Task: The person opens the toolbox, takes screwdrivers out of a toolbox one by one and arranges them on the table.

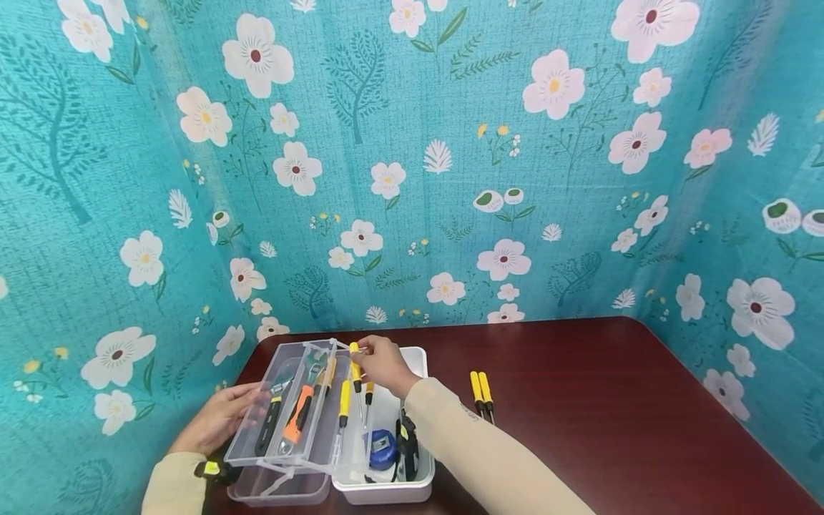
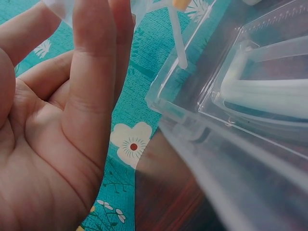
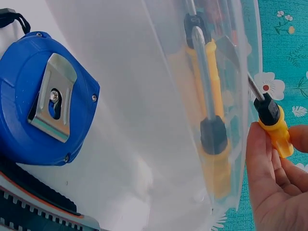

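My right hand (image 1: pixel 386 365) pinches the yellow handle of a screwdriver (image 1: pixel 355 366), its shaft pointing down over the toolbox; in the right wrist view this screwdriver (image 3: pixel 273 125) is beyond a clear wall. My left hand (image 1: pixel 222 418) holds the left edge of the clear upper tray (image 1: pixel 234 452), which is folded out left of the white toolbox (image 1: pixel 386 495). That tray holds a black-handled tool (image 1: pixel 269 428) and an orange-and-black tool (image 1: pixel 299 415). Nearby, more yellow screwdrivers (image 1: pixel 345 402) stand in a narrow clear compartment.
A blue tape measure (image 1: pixel 383 449) and a black tool (image 1: pixel 407 450) lie in the white toolbox. Two yellow-handled screwdrivers (image 1: pixel 481 390) lie on the dark red table (image 1: pixel 579 400) to its right. Flowered teal cloth (image 1: pixel 412 179) hangs behind and on both sides.
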`<act>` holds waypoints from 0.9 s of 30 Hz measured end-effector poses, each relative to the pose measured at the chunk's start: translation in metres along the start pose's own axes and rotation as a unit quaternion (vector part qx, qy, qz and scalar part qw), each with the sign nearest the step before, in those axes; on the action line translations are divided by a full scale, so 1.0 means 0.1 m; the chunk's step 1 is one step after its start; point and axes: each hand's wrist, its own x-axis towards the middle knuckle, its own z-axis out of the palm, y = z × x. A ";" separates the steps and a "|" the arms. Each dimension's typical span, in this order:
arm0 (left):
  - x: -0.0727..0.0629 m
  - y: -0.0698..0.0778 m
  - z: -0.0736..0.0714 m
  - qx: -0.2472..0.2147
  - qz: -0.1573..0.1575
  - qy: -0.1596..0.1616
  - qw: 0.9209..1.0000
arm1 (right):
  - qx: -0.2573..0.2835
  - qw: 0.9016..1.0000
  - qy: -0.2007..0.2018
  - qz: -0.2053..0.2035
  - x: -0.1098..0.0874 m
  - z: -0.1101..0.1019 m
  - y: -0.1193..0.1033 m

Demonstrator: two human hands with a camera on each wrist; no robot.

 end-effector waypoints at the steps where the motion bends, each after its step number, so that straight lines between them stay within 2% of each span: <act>1: 0.00 0.00 0.00 -0.001 -0.003 0.004 1.000 | 0.000 1.000 -0.001 -0.001 0.00 -0.01 0.00; 9: 0.02 0.02 0.02 0.008 -0.008 0.020 1.000 | -0.004 1.000 0.006 -0.006 -0.01 -0.09 0.01; 27: 0.00 0.00 0.03 0.004 -0.014 0.025 1.000 | 0.007 1.000 0.012 0.001 -0.06 -0.21 -0.02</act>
